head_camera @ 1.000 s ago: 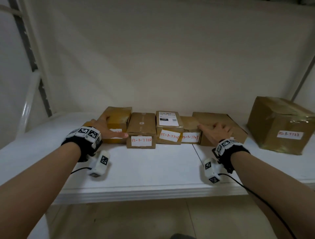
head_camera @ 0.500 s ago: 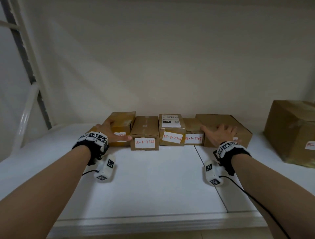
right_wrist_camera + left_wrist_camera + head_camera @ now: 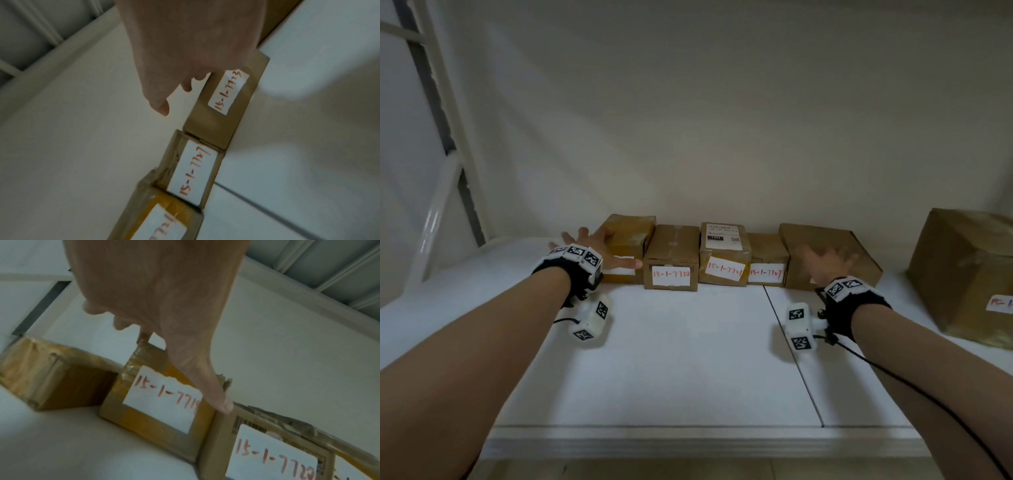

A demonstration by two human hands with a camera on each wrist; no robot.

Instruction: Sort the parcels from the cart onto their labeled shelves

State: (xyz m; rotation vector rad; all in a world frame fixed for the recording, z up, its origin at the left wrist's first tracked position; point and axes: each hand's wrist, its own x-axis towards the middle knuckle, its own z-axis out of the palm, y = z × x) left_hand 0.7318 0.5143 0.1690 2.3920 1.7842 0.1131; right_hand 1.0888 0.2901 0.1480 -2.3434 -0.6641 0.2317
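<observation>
On the white shelf (image 3: 688, 359), a row of brown cardboard parcels (image 3: 724, 255) with red-lettered white labels stands against the back wall. The left hand (image 3: 599, 251), fingers spread, rests on the leftmost parcel (image 3: 631, 236); the right hand (image 3: 822, 262) lies open on the flat rightmost one (image 3: 859, 253).

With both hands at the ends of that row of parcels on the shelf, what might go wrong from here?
1. The left hand covers part of the end parcel's label; dragging may tear its ragged top edge.
2. The right hand hovers by the flat parcel; a nudge may skew the tight row.
</observation>
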